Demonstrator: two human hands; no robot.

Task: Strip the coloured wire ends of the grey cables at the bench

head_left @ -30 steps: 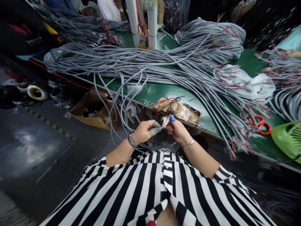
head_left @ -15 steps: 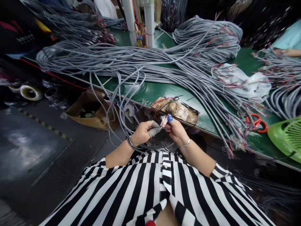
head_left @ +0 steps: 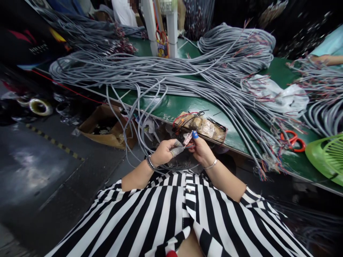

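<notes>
My left hand [head_left: 166, 151], with wrapped thumb and fingertip, pinches the end of a grey cable [head_left: 179, 150]. Thin coloured wires [head_left: 189, 145] come out of that end toward my right hand [head_left: 200, 150]. A blue cover sits on my right thumb, and the fingers are closed on a small pale pink piece [head_left: 188, 138] and seem to touch the wires. Just beyond both hands, a brown taped block [head_left: 206, 127] with red and black wires lies at the table edge.
Long grey cable bundles [head_left: 128, 69] cross the green table [head_left: 184, 104]. Orange-handled scissors [head_left: 293, 141] and a green basket [head_left: 325, 155] are at the right. An open cardboard box [head_left: 107, 134] stands below. A person's arm [head_left: 332, 60] shows at the right edge.
The view has shifted slightly, moving the table and cables a little down and right in the picture. Both hands keep nearly the same pose; the pink piece is tilted slightly differently.
</notes>
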